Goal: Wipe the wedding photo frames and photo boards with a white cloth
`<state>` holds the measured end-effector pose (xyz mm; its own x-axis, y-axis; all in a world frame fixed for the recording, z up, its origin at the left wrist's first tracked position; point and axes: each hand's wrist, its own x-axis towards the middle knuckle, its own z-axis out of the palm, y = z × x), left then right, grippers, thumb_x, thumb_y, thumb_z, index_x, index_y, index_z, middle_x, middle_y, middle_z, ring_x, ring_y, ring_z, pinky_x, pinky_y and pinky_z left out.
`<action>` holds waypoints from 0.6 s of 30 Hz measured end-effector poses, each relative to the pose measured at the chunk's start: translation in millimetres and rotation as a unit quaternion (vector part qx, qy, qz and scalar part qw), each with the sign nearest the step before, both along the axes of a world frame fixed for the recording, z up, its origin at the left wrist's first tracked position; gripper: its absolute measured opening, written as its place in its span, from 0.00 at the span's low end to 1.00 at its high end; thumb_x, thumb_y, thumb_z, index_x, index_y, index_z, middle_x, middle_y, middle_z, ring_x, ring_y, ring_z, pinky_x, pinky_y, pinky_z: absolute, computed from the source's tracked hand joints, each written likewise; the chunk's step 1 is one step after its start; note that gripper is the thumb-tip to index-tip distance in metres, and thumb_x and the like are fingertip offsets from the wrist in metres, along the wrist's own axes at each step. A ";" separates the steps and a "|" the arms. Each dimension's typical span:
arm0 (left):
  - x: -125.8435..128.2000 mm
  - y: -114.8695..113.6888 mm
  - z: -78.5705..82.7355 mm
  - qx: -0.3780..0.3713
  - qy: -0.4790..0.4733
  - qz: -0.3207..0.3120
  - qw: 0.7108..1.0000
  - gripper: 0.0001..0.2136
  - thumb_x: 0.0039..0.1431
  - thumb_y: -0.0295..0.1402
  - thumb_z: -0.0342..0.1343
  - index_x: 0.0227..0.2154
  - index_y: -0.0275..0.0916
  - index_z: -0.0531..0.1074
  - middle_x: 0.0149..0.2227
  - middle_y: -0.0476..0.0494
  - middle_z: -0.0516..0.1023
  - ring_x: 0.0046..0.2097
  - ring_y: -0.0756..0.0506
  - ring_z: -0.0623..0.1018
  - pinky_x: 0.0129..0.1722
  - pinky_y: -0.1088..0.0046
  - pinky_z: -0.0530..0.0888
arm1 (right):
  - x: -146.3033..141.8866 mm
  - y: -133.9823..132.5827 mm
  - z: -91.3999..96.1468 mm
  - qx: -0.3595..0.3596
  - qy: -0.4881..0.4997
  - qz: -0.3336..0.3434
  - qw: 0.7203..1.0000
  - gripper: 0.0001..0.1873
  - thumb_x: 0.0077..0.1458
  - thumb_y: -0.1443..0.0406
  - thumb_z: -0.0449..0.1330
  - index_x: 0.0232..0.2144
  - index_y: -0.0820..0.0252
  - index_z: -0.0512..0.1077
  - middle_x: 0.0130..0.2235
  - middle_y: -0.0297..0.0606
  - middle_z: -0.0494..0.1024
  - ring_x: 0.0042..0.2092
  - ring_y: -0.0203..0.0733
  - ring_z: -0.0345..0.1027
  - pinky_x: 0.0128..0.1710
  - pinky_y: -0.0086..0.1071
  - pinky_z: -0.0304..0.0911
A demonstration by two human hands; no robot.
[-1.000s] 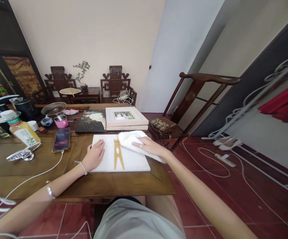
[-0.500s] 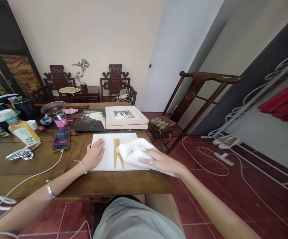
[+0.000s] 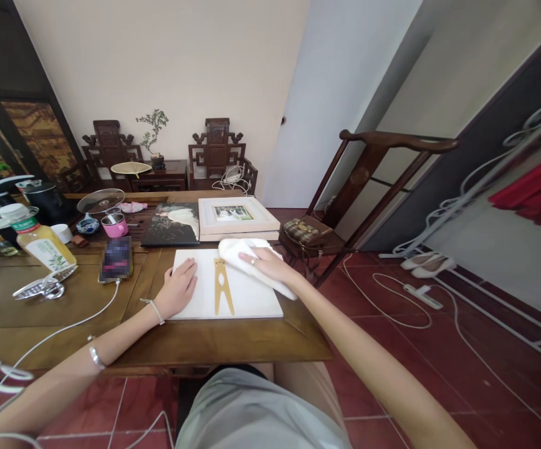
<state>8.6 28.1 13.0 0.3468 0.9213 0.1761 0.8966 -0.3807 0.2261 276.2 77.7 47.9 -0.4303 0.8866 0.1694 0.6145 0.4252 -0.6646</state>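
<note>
A white rectangular board [image 3: 252,304] lies on the brown wooden table, with a tan, long-legged animal-like shape [image 3: 222,287] at its middle. My left hand [image 3: 179,288] rests flat on the board's left part, fingers stretched out and holding nothing. Bunched under my right hand [image 3: 267,264] is a white cloth [image 3: 239,251], which covers the board's upper right corner and hangs past its right edge. The fingers of that hand are pressed onto the cloth.
Behind the board lie a framed picture [image 3: 256,217] and a dark photo panel [image 3: 170,226]. To the left are a charging phone [image 3: 115,259], a pink mug [image 3: 114,226], a bottle [image 3: 41,240] and silver hair clips [image 3: 43,285]. A wooden chair [image 3: 361,165] holding a bag stands right.
My right hand has moved the white cloth up and away, from beside the tan shape to the board's upper right corner. The whole tan shape now shows. My left hand stays in place.
</note>
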 end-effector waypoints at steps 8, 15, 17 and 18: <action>0.6 0.2 0.3 0.000 -0.006 -0.001 1.000 0.20 0.65 0.31 0.37 0.58 0.37 0.61 0.63 0.35 0.60 0.65 0.40 0.58 0.59 0.51 0.57 | -37.3 -42.5 3.3 0.098 -0.087 0.053 0.990 0.18 0.64 0.58 0.47 0.31 0.60 0.71 0.37 0.45 0.78 0.46 0.51 0.69 0.55 0.43 0.54; 0.4 -0.1 -1.0 0.008 -0.001 -0.003 1.000 0.20 0.65 0.30 0.38 0.58 0.37 0.61 0.63 0.35 0.60 0.65 0.41 0.58 0.59 0.52 0.57 | -25.1 -122.0 15.7 0.091 -0.104 0.179 0.974 0.13 0.62 0.62 0.52 0.33 0.59 0.74 0.53 0.46 0.72 0.61 0.50 0.57 0.63 0.44 0.44; 0.7 0.0 -0.9 0.003 0.001 -0.002 1.000 0.20 0.65 0.30 0.38 0.58 0.37 0.60 0.63 0.34 0.59 0.65 0.41 0.58 0.59 0.51 0.57 | -23.3 -122.6 14.5 0.087 -0.107 0.178 0.974 0.13 0.62 0.61 0.51 0.34 0.59 0.74 0.52 0.46 0.73 0.60 0.50 0.58 0.62 0.44 0.46; 0.8 0.0 -0.8 0.002 0.001 -0.001 1.000 0.20 0.65 0.30 0.38 0.58 0.37 0.60 0.63 0.34 0.59 0.65 0.41 0.58 0.59 0.50 0.57 | -23.3 -117.8 12.6 0.085 -0.111 0.167 0.976 0.14 0.63 0.60 0.50 0.36 0.59 0.74 0.51 0.45 0.74 0.59 0.51 0.60 0.61 0.44 0.48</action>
